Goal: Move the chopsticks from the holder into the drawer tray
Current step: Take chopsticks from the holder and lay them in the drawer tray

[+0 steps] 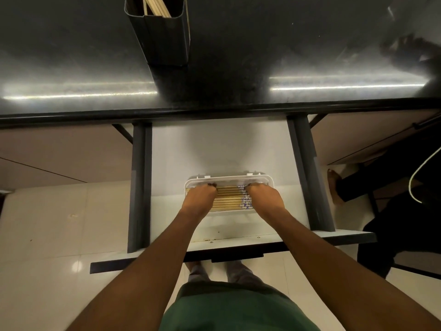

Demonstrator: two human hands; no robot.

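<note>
Reaching into the open drawer [222,149], the left hand [198,199] and right hand [263,198] rest on a row of chopsticks [226,198] lying flat in the white tray [229,181], fingers curled down onto them; more chopsticks [156,5] stand in the dark holder [162,37] on the bench [286,44]

A dark grey, glossy countertop [238,56] is streaked with white reflections. A dark grey holder [162,34] near its far edge is filled with pale tan chopsticks [157,5]. The drawer [214,151] is lined white inside, with dark grey side walls. A white tray [229,181] near the drawer's front edge is filled with pale wooden chopsticks [226,198], whose right ends are patterned in blue and white. A green garment [226,309] is seen below, over cream floor tiles [47,223].
</note>
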